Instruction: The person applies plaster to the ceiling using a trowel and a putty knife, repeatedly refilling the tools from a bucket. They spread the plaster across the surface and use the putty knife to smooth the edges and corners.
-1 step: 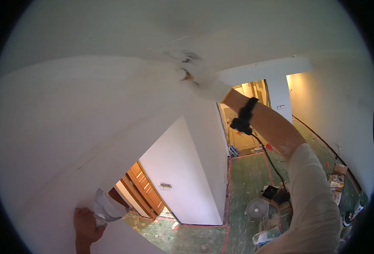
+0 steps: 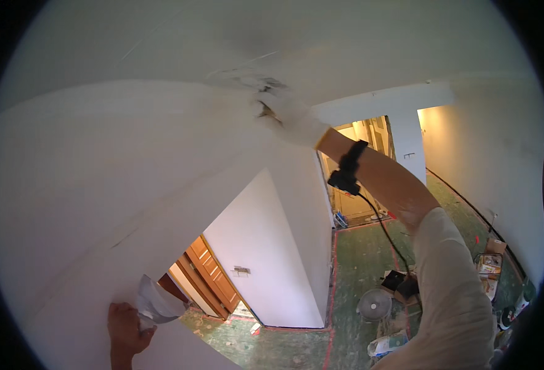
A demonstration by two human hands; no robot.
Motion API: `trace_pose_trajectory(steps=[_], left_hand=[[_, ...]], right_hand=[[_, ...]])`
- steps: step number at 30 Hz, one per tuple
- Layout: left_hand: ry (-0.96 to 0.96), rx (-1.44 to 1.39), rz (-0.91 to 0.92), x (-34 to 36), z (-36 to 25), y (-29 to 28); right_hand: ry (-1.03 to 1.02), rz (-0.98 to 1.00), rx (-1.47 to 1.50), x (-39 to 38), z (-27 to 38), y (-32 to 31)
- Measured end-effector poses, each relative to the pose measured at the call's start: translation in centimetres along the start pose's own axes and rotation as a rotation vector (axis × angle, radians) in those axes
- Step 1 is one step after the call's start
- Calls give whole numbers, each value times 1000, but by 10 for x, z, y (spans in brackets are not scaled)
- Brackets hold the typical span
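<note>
My right hand (image 2: 298, 123), in a white glove, reaches up to the seam between wall and ceiling. Its fingers are closed around a small scraper-like tool (image 2: 268, 113) with a dark tip and brownish part, too blurred to name more exactly. Dark smudges and pale streaks mark the ceiling (image 2: 247, 71) just beyond it. At the lower left, my bare left hand (image 2: 126, 327) is closed on a wide, grey, curved scraper blade (image 2: 156, 301), held in front of the white wall (image 2: 99, 185).
A black strapped device (image 2: 347, 176) with a cable circles my right forearm. Below are a wooden door (image 2: 213, 271), a green-covered floor (image 2: 358, 265) edged with red tape, a round grey lid-like object (image 2: 375, 305), a plastic bag (image 2: 388, 343) and boxes (image 2: 490, 265) along the right wall.
My right hand and forearm have shifted slightly left along the ceiling seam, with the tool. The left hand and its blade look unmoved.
</note>
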State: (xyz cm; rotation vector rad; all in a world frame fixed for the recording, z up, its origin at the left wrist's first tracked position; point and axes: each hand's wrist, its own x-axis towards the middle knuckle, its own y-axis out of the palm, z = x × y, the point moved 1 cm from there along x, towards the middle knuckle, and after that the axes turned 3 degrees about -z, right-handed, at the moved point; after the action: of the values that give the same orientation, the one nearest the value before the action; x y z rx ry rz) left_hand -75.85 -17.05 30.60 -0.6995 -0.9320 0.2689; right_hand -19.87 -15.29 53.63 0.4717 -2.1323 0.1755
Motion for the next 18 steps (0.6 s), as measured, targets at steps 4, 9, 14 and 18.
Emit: trace_pose_trajectory(steps=[4,9,14,18], left_hand=[[-46,-35,22,-1,-2,1],[-12,-29,-44,-7,-1,-3],[-20,-111,-21,-3,0,-6],[-3,-73,-68,-2,5,0]], right_hand=[[219,155,162,11,-4,47],[130,-66,273,34,4,71],[316,264,180,44,-8,79],[197,71,102,32,-22,89]])
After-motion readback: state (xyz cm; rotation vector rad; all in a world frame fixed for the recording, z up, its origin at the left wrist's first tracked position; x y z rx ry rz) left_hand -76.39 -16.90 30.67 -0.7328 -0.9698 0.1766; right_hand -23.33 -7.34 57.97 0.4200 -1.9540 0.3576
